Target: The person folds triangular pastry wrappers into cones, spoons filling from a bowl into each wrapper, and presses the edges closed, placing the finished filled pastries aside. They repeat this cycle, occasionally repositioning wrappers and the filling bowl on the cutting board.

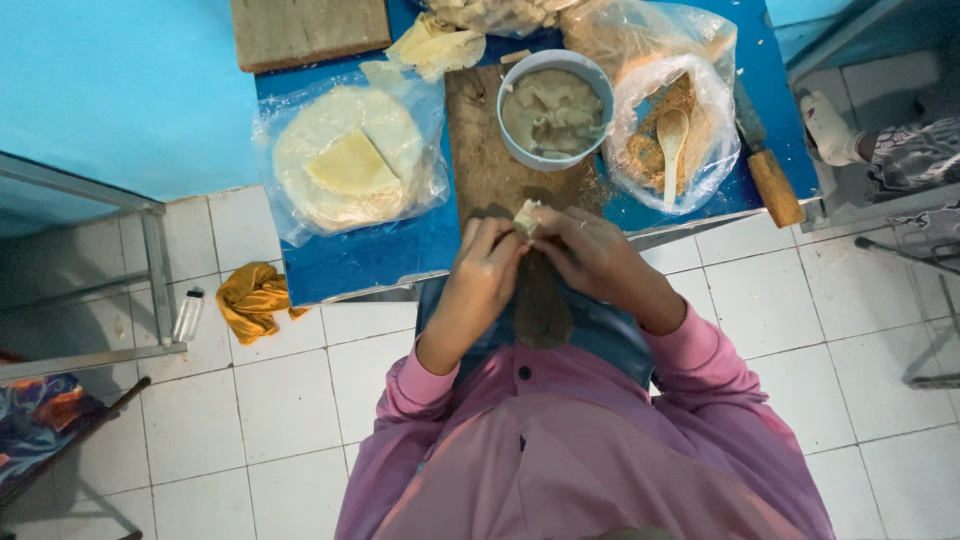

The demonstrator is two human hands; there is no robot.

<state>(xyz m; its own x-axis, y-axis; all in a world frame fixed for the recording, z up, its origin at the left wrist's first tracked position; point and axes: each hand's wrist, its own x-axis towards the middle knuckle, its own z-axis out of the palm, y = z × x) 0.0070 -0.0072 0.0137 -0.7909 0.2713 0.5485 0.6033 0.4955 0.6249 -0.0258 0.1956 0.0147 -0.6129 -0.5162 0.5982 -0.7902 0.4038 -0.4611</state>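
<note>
Pinching one small folded wrapper (527, 217), both hands' fingers, left hand (483, 270) and right hand (590, 255), pressed its edges; at twelve o'clock the filling bowl (555, 110) stayed nearly full, wrappers (345, 160) at ten o'clock unused.

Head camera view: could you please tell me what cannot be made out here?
- Small pale folded piece: mostly hidden by left hand and right hand.
- Long brown wooden board: its near end lies under the hands.
- Clear plastic bag of pale pieces: cut off by the top edge.
</note>
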